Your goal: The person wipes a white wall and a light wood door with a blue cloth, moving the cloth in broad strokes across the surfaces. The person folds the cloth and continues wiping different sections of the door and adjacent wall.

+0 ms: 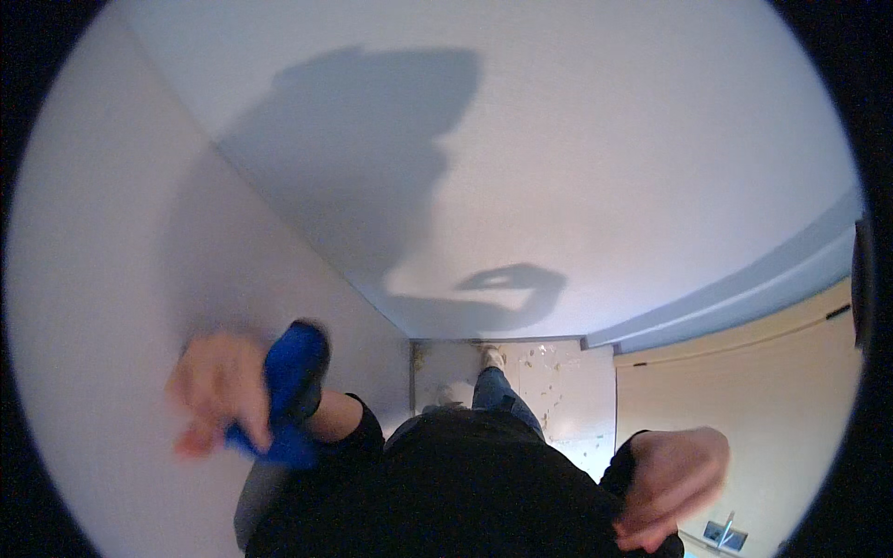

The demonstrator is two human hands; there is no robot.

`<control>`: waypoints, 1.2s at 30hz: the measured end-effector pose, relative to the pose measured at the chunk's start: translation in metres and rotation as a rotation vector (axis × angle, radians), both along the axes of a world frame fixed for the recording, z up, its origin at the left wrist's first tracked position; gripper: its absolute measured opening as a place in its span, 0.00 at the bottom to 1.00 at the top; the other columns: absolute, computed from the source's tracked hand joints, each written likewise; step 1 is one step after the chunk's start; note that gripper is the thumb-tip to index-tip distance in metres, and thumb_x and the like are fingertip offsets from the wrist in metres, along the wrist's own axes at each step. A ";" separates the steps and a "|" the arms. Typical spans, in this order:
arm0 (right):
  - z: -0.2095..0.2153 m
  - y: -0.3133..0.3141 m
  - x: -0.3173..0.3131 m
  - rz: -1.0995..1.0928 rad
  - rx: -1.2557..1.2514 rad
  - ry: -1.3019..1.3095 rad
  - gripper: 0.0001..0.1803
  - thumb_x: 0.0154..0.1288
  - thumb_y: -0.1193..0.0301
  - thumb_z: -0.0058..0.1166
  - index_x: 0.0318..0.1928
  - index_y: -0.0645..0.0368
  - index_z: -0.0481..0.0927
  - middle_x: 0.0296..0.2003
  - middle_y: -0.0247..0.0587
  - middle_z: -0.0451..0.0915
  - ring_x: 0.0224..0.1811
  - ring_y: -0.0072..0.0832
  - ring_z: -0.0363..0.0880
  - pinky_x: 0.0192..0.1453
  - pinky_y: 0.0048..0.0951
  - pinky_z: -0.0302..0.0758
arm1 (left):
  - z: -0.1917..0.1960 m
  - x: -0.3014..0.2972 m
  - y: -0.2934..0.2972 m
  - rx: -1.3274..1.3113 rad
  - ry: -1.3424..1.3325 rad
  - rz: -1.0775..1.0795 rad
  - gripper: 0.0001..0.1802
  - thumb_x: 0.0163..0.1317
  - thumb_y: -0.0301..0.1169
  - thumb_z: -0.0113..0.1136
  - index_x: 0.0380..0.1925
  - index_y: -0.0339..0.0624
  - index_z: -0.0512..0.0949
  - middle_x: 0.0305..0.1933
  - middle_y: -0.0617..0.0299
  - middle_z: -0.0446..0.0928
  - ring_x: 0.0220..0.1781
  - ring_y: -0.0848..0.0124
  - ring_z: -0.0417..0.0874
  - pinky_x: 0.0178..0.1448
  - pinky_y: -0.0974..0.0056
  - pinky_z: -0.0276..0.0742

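Note:
At the left, in front of the pale wall, my left hand (219, 386) is bent round a blue cloth-like thing (298, 361). Part of the blue material bulges out above the wrist and part hangs below the thumb; motion blur hides its exact kind. Low on the right, my right hand (677, 479) is beside my body, apart from the wall. Its fingers are curled together and point downward. Whether anything is inside them is hidden.
Two pale walls (577, 167) meet in a corner ahead and carry my shadow. Below lies a light floor (567, 391) with scattered scraps, where my shoe (493, 357) stands. A light wooden panel (735, 391) runs along the right, with a small metal fitting (726, 535) low on it.

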State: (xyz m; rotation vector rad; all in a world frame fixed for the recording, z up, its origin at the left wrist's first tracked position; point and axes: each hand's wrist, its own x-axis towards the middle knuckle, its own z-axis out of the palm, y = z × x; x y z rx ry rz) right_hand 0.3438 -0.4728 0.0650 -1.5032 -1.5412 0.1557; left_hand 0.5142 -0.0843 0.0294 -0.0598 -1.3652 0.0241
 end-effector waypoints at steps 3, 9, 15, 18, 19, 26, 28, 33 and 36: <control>0.015 -0.007 -0.008 0.194 0.096 -0.096 0.14 0.67 0.71 0.46 0.41 0.65 0.84 0.34 0.44 0.82 0.35 0.30 0.80 0.38 0.29 0.74 | 0.026 0.018 -0.006 -0.124 -0.632 0.007 0.05 0.61 0.25 0.58 0.35 0.41 0.82 0.42 0.59 0.77 0.18 0.81 0.65 0.26 0.69 0.66; 0.043 -0.025 -0.038 -0.058 0.118 -0.292 0.10 0.63 0.73 0.49 0.34 0.62 0.85 0.29 0.40 0.82 0.28 0.25 0.77 0.38 0.26 0.71 | 0.084 0.015 -0.026 0.133 -0.978 0.255 0.12 0.57 0.26 0.51 0.36 0.37 0.83 0.33 0.65 0.75 0.17 0.84 0.66 0.24 0.73 0.59; 0.061 -0.041 -0.062 -0.191 0.172 -0.483 0.08 0.61 0.74 0.51 0.31 0.59 0.85 0.27 0.37 0.82 0.28 0.24 0.78 0.36 0.26 0.72 | 0.079 0.027 -0.031 0.153 -0.982 0.215 0.11 0.60 0.29 0.52 0.39 0.39 0.81 0.37 0.61 0.77 0.21 0.79 0.71 0.27 0.70 0.65; 0.059 -0.050 -0.063 -0.149 0.172 -0.457 0.07 0.62 0.73 0.52 0.33 0.59 0.84 0.29 0.39 0.83 0.29 0.25 0.79 0.35 0.27 0.74 | 0.072 0.028 -0.034 0.120 -0.957 0.163 0.11 0.62 0.31 0.53 0.41 0.39 0.80 0.39 0.59 0.78 0.23 0.76 0.73 0.29 0.69 0.68; 0.060 -0.064 -0.065 -0.139 0.174 -0.441 0.07 0.62 0.73 0.52 0.34 0.59 0.84 0.30 0.39 0.83 0.29 0.26 0.80 0.35 0.28 0.74 | 0.072 0.025 -0.039 0.108 -0.943 0.135 0.11 0.62 0.31 0.53 0.41 0.39 0.80 0.39 0.58 0.78 0.24 0.75 0.74 0.29 0.69 0.69; -0.036 -0.155 -0.018 0.236 -0.009 0.103 0.08 0.64 0.71 0.55 0.39 0.60 0.83 0.34 0.43 0.84 0.31 0.30 0.83 0.32 0.30 0.79 | -0.003 0.034 -0.020 -0.141 -0.578 -0.168 0.12 0.66 0.35 0.54 0.44 0.41 0.77 0.44 0.53 0.80 0.29 0.69 0.80 0.33 0.66 0.76; -0.096 -0.159 0.005 -0.035 -0.106 0.424 0.09 0.65 0.68 0.55 0.40 0.59 0.83 0.35 0.42 0.85 0.31 0.31 0.83 0.34 0.31 0.78 | -0.045 0.052 -0.005 0.428 -0.213 -0.051 0.08 0.62 0.32 0.58 0.37 0.41 0.81 0.37 0.57 0.81 0.28 0.69 0.81 0.33 0.65 0.77; -0.259 -0.145 -0.007 -0.197 -0.857 1.057 0.13 0.61 0.61 0.61 0.36 0.58 0.84 0.31 0.35 0.84 0.31 0.22 0.81 0.36 0.25 0.76 | -0.125 0.067 -0.015 2.149 -0.092 0.223 0.14 0.58 0.40 0.64 0.37 0.43 0.84 0.35 0.62 0.83 0.30 0.71 0.82 0.35 0.67 0.78; -0.335 -0.121 -0.069 -0.133 -0.899 1.160 0.20 0.59 0.59 0.61 0.43 0.63 0.80 0.34 0.42 0.83 0.35 0.32 0.80 0.40 0.35 0.75 | -0.196 0.036 -0.016 2.353 -0.081 0.164 0.16 0.57 0.39 0.66 0.42 0.42 0.84 0.37 0.60 0.85 0.34 0.73 0.83 0.43 0.67 0.78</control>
